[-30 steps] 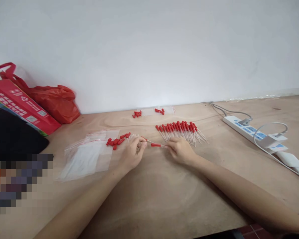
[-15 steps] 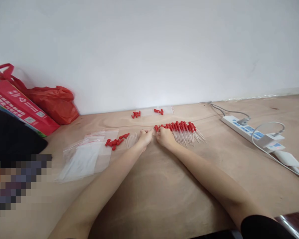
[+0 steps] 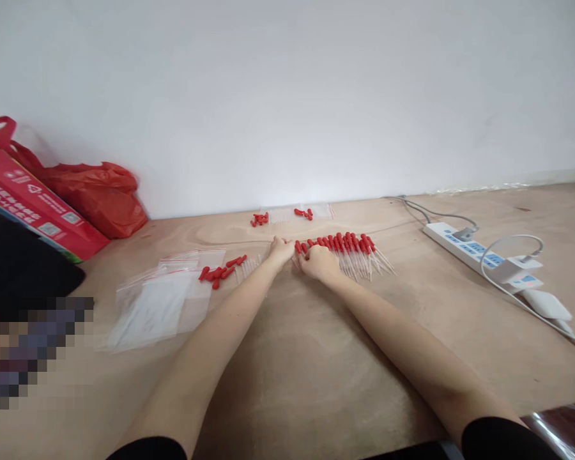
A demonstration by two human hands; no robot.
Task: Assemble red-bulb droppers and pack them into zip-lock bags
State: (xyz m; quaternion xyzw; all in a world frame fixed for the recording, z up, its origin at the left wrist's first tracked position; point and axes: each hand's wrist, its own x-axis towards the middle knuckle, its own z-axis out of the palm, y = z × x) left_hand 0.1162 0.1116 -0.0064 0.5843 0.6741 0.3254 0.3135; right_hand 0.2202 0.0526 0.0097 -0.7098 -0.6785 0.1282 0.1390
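Several droppers point(image 3: 349, 244), red rubber bulbs on clear tubes, lie side by side in a slanting row, bulbs toward the wall. My right hand point(image 3: 320, 262) is closed at the left end of this row, its fingertips at the tube of a dropper and covering part of it. Close beside it, my left hand point(image 3: 281, 250) has its fingers pinched together next to the leftmost red bulb point(image 3: 298, 246); what they grip is too small to make out. Left of my left hand lie loose clear tubes point(image 3: 247, 269) and a heap of loose red bulbs point(image 3: 215, 273).
Clear zip bags point(image 3: 148, 306) lie on the wooden tabletop point(image 3: 306, 370) at left. More red bulbs point(image 3: 259, 220) and a small bag of tubes point(image 3: 280, 215) lie by the wall. A power strip point(image 3: 464, 246) with cables is at right, red bags point(image 3: 96, 198) at far left.
My left hand has shifted slightly up and away from me, to the leftmost bulb. My right hand stays at the row's left end. The view has moved slightly.
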